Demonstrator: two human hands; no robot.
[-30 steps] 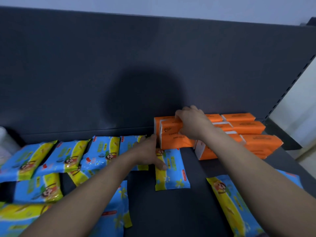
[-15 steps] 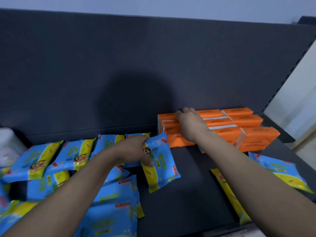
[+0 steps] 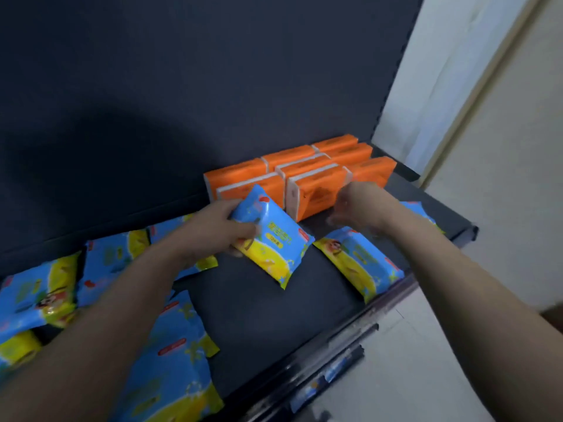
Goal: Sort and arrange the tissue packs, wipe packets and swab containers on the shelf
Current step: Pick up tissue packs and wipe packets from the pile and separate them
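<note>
Left hand (image 3: 213, 231): clamped on one end of a blue-and-yellow wipe packet (image 3: 271, 239), thumb over its printed face, fingers underneath
Held packet: lifted off the shelf (image 3: 259, 312) near the middle, tilted, long axis running from upper left to lower right; the blue end points up toward the orange tissue packs (image 3: 301, 175), the yellow end hangs down toward the front edge
Loose packets at left (image 3: 39, 293): blue-and-yellow wipes lying flat in an uneven row along the back, some overlapping; one more (image 3: 173, 363) lies nearer the front under the left forearm
Tissue packs: orange blocks set tight together in rows against the dark back panel (image 3: 213, 71), right of centre, long sides running toward the right rear corner
Right hand (image 3: 358, 205): blurred, fingers loosely curled, just in front of the nearest orange pack; cannot tell whether it touches anything
Packet at right (image 3: 359, 263): flat on the shelf below the right wrist, long axis slanting toward the front edge
Far right: another blue packet (image 3: 417, 210) partly hidden behind the right forearm
</note>
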